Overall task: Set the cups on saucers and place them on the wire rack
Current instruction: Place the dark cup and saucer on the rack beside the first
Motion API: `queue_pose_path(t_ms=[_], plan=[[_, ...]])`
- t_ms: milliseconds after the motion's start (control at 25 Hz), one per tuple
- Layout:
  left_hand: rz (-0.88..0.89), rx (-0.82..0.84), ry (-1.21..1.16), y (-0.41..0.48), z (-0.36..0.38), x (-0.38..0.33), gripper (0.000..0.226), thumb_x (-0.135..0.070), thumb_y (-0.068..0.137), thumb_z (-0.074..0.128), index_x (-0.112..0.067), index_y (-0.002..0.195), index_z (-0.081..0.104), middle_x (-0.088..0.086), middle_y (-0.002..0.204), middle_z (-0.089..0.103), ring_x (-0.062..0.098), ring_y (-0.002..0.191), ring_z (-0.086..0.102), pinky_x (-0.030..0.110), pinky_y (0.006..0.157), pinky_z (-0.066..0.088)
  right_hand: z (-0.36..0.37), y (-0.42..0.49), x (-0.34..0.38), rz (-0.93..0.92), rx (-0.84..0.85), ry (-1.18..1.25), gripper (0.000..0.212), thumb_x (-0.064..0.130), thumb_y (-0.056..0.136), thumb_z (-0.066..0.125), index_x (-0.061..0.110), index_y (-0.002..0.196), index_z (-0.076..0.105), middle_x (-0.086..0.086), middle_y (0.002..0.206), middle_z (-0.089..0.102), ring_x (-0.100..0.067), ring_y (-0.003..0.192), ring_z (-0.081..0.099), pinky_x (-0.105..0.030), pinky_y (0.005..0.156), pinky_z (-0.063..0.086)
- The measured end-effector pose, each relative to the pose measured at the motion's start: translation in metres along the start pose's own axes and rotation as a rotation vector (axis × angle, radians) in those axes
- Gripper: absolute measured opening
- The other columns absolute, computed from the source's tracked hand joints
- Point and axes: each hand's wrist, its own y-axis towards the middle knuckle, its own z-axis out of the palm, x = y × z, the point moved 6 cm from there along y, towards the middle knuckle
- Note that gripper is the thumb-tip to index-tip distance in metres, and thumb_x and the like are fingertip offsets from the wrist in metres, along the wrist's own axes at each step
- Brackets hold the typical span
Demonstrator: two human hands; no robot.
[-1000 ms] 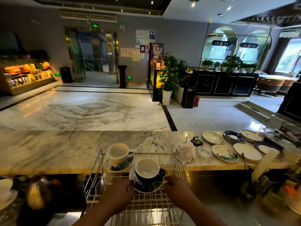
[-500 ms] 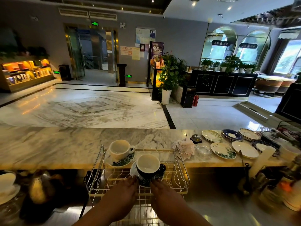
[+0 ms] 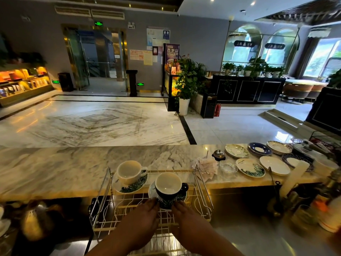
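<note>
A dark blue cup (image 3: 168,189) with a white inside stands on a leaf-patterned saucer (image 3: 166,205) on the wire rack (image 3: 103,193). My left hand (image 3: 142,220) and my right hand (image 3: 186,218) touch the saucer's near rim from either side, fingertips on its edge. Behind and to the left, a white cup (image 3: 129,171) sits on a second leaf-patterned saucer (image 3: 132,186) at the rack's far left corner.
Along the marble counter (image 3: 64,167) to the right lie several loose saucers and plates (image 3: 251,168), a call bell (image 3: 218,155), a glass ashtray (image 3: 228,167) and paper slips (image 3: 205,168). A metal kettle (image 3: 36,221) stands low left. Bottles and jars crowd the lower right.
Both hands slid the dark cup and its saucer farther back and slightly right on the rack, then drew closer together at the saucer's near rim.
</note>
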Motion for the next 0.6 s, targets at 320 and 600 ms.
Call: queue_pose_path(t_ms=[320,600], plan=[[-0.023,-0.021,-0.012,0.036,0.002,-0.006,0.066,-0.047,0.106,0.028,-0.022,0.164,0.010,0.006,0.174,0.010,0.020,0.160,0.010,0.036,0.127,0.012,-0.003,0.022,-0.027,0.052,-0.070,-0.026,0.077,0.060,0.100,0.029,0.018,0.161,0.009,-0.005,0.171,0.010,-0.023,0.157,-0.001,-0.035,0.117,0.003],[-0.049,-0.054,-0.014,0.062,0.002,-0.012,0.065,-0.044,0.106,0.029,-0.018,0.164,0.013,0.007,0.173,0.013,0.022,0.159,0.012,0.036,0.126,0.012,-0.011,0.033,-0.037,0.074,-0.010,-0.062,0.078,0.055,0.104,0.031,0.011,0.161,0.002,-0.012,0.171,0.002,-0.030,0.156,-0.008,-0.041,0.124,0.004]])
